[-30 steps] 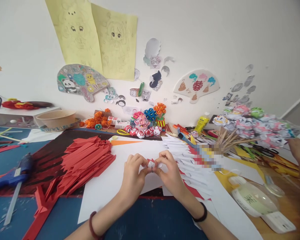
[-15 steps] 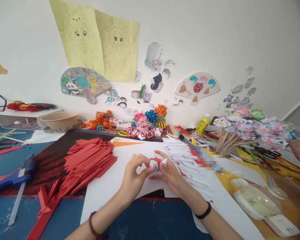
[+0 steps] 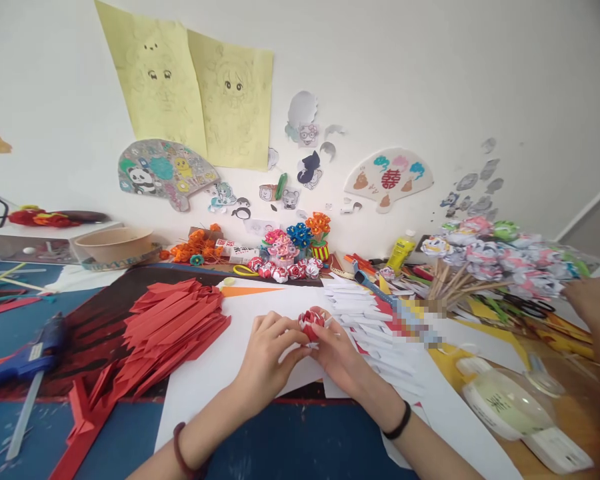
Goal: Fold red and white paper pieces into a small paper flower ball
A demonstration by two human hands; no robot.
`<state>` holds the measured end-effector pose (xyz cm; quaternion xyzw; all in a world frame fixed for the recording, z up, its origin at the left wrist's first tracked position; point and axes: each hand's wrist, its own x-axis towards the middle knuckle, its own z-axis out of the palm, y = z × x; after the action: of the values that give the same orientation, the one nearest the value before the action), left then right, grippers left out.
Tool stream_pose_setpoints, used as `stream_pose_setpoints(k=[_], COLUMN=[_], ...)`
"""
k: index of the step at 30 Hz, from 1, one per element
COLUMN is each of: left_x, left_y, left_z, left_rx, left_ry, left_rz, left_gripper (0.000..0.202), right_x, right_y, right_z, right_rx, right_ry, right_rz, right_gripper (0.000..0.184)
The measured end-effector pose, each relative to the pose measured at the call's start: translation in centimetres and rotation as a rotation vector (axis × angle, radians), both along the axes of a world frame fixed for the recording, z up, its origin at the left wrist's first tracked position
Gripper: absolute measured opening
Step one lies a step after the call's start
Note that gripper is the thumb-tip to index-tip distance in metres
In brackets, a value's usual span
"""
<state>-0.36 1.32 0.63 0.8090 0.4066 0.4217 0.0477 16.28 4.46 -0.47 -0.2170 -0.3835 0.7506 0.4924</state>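
Red-white paper flower between both hands' fingertips.

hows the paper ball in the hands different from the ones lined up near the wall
The held paper ball is a single one, pinched between the left hand and right hand over the white sheet. The row of paper balls is several, lying untouched farther back. Both are small, round, red and white.

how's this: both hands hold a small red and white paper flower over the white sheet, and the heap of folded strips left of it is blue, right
No: the head view shows the heap of folded strips is red, not blue. The left hand and right hand do hold the paper flower over the white sheet.
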Motion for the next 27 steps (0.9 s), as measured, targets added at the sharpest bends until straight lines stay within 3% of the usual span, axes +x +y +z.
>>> stream_pose_setpoints(k=[5, 15, 27], left_x=[0.4, 0.4, 0.2], left_y=[-0.2, -0.2, -0.2], left_z=[0.2, 0.5, 1.7], left_rx=[-0.005, -0.06, -0.253], left_ry=[0.016, 0.013, -0.145], left_rz=[0.02, 0.046, 0.112], left_gripper=[0.011, 0.014, 0.017], right_x=[-0.1, -0.1, 0.3], right_y=[0.0, -0.1, -0.3], right_z=[0.0, -0.4, 0.6], right_rx=[0.058, 0.072, 0.059], right_ry=[-0.016, -0.063, -0.085], right_rz=[-0.016, 0.04, 0.176], right_gripper=[0.023, 0.031, 0.032])
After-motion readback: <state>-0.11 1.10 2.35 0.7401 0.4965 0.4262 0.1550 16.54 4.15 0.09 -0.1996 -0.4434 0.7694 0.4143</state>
